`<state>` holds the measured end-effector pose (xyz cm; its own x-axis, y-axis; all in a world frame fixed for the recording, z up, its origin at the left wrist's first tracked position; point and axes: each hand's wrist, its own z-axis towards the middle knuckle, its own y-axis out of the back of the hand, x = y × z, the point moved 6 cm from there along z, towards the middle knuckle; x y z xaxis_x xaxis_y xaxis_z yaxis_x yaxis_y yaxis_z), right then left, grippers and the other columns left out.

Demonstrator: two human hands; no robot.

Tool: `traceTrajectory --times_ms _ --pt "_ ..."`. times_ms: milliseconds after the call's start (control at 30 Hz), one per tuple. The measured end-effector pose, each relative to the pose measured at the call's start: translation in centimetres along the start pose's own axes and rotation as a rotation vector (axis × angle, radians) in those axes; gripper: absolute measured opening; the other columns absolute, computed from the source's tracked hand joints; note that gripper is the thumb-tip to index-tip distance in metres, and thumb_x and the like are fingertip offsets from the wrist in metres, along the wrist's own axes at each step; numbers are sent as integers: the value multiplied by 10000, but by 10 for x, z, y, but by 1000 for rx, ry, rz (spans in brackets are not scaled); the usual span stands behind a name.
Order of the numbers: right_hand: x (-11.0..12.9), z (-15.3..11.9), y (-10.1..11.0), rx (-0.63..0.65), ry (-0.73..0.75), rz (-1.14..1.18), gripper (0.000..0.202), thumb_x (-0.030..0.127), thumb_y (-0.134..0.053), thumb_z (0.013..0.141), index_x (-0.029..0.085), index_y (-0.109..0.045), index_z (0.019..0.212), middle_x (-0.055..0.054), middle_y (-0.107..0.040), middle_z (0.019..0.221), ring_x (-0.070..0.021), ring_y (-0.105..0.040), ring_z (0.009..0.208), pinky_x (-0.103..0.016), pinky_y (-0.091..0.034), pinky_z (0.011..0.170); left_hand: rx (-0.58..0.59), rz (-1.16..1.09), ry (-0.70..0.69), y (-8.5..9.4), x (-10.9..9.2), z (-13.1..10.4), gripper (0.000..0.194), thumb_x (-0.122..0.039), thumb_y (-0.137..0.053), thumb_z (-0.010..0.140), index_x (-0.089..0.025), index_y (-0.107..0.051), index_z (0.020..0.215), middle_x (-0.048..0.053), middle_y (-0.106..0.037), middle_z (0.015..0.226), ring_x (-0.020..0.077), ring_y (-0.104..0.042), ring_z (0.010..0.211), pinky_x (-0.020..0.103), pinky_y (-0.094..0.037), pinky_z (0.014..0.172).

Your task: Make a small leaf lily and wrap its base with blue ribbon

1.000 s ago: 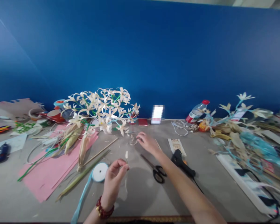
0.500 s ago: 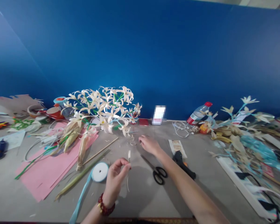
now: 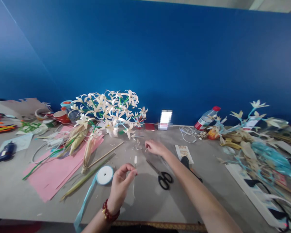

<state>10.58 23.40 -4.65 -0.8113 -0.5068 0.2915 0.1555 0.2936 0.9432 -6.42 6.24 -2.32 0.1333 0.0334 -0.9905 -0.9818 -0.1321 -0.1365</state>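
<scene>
Thumb and forefinger of my left hand (image 3: 123, 181) pinch a thin wire (image 3: 134, 189) with a small white tip pointing up. A red bead bracelet circles that wrist. My right hand (image 3: 154, 147) reaches farther forward, its fingers curled together over the table near small curled scraps (image 3: 137, 147); whatever they hold is too small to name. Black-handled scissors (image 3: 164, 179) lie between the forearms, blades toward the back left. Left of my left hand sits a roll of light blue ribbon (image 3: 105, 175), its tail hanging toward the front edge. White flowers (image 3: 111, 111) on green stems stand behind.
Pink paper (image 3: 47, 181), a stick (image 3: 104, 156) and husks (image 3: 88, 153) lie left. My right forearm partly covers a black glue gun (image 3: 185, 161). A bottle (image 3: 207, 118), a power strip (image 3: 252, 194) and blue-stemmed flowers (image 3: 249, 116) are on the right. A blue glue gun (image 3: 6, 152) is far left.
The view has shifted slightly, showing more of the front edge. My right hand has drawn slightly nearer, its fingers closer together. My left hand keeps its pinch on the wire.
</scene>
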Motion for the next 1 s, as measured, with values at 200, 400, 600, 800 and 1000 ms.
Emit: traceTrajectory --times_ms 200,400,600,800,1000 --pt "1 -11 -4 -82 -6 29 315 326 -603 966 175 -585 1242 -93 -614 1248 -229 -645 1029 -436 -562 862 -11 21 0 0 2 -2 238 -384 -708 805 -174 -627 730 28 -634 718 172 -566 710 266 -449 710" --pt "18 -38 12 -284 40 84 123 134 -569 932 189 -679 945 -42 -691 978 -166 -665 837 -285 -525 754 -29 -7 6 -1 3 -1 231 -372 -714 804 -174 -623 725 19 -628 714 163 -563 712 254 -447 710" --pt "71 -106 32 -523 181 149 207 120 -490 951 195 -663 1034 -86 -686 1063 -212 -633 1031 -344 -497 903 -34 -80 -39 -7 -10 0 186 -312 -687 849 -176 -620 742 12 -619 746 149 -554 735 246 -438 722" --pt "120 -163 45 -888 449 142 290 67 -533 902 210 -663 1118 -88 -726 965 -211 -674 906 -352 -555 831 36 -164 -69 -21 -21 -5 127 -264 -699 851 -185 -635 775 30 -675 858 173 -604 868 267 -453 826" --pt "124 -164 42 -946 424 173 288 56 -558 891 201 -661 1117 -102 -714 949 -227 -669 866 -369 -576 782 32 -236 -72 -22 -21 -11 66 -233 -694 860 -191 -670 816 42 -720 914 181 -637 923 284 -469 886"
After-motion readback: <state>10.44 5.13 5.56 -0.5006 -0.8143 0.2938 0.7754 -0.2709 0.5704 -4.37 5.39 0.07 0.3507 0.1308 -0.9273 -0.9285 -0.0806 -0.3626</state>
